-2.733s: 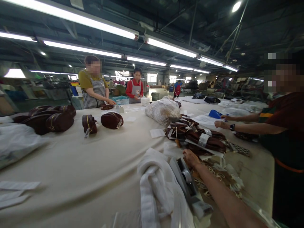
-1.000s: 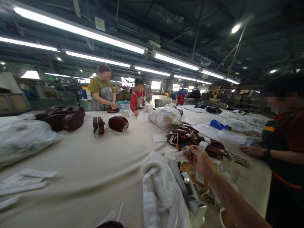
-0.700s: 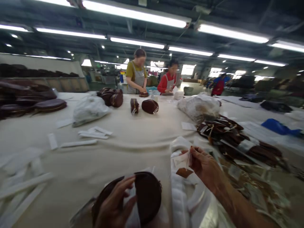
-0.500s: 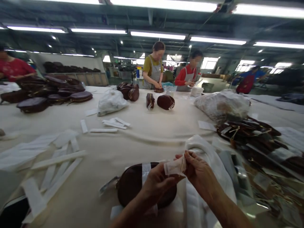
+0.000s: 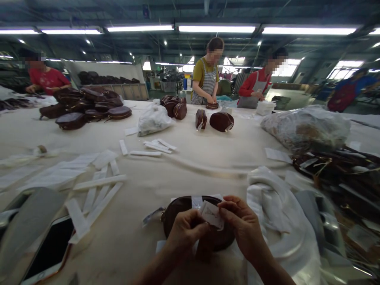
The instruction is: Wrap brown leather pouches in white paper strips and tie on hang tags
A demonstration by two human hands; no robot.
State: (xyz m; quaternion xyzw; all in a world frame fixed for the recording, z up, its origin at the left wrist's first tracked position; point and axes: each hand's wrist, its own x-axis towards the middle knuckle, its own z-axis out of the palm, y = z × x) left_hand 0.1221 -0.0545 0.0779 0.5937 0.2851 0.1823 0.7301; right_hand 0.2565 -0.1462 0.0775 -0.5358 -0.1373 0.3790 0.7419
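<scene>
Between my two hands is a small white packet (image 5: 211, 215) with faint grey print on its face. My left hand (image 5: 187, 229) pinches its left edge between thumb and fingers. On the opposite edge, the thumb and fingertips of my right hand (image 5: 239, 221) are closed. Directly beneath lies a dark brown oval bag (image 5: 175, 208), partly covered by my hands. A white strip (image 5: 196, 202) wraps over the bag's middle, and a plastic-covered zip pull (image 5: 153, 215) sticks out at its left end.
White foam roll (image 5: 285, 221) lies to the right, beside piled brown bags (image 5: 341, 170). Loose white strips (image 5: 99, 194) and a phone (image 5: 49, 249) are at left. Farther back are a stuffed plastic bag (image 5: 308, 128), finished bags (image 5: 221, 121) and co-workers (image 5: 204, 79) across the table.
The view has swung left and slightly down, bringing the phone into sight. The packet has turned so its printed face shows flat, with both hands still holding it.
</scene>
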